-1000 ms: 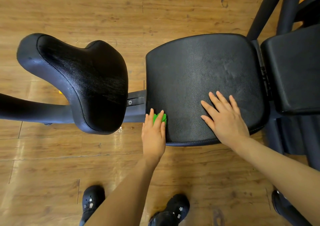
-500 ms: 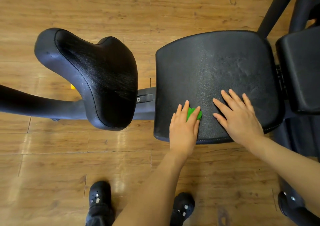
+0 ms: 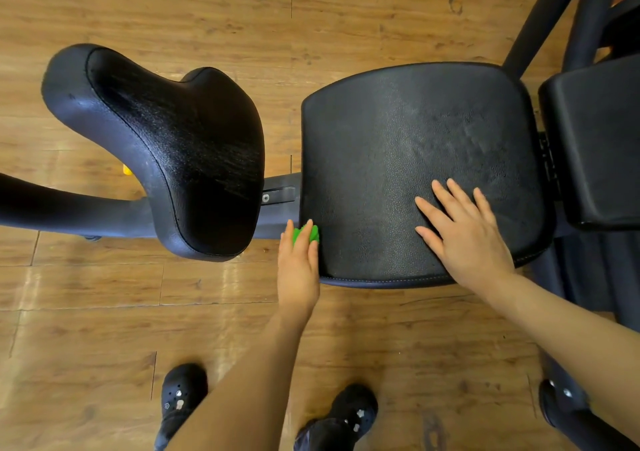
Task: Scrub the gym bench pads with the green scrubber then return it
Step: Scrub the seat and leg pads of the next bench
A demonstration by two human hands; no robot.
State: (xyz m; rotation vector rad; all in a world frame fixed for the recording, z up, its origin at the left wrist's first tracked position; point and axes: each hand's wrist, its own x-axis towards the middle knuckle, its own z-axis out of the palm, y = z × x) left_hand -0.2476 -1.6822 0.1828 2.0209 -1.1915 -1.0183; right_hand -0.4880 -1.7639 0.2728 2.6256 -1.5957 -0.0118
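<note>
Wood-plank floor (image 3: 104, 312) beneath black gym bench; scrubbing under way at the seat pad's left edge.

The seat pad (image 3: 398, 146), pebbled black vinyl with faint smear marks, serves as landmark: left of it a contoured pad (image 3: 180, 146) on a curved frame arm (image 3: 62, 211), right of it a further pad (image 3: 595, 139). The right hand (image 3: 467, 239) lies flat, fingers spread, on the seat pad's near right. The left hand (image 3: 298, 267) presses the green scrubber (image 3: 306, 234) against its near left edge, fingers straight over it. Black clogs (image 3: 180, 395) stand below.
</note>
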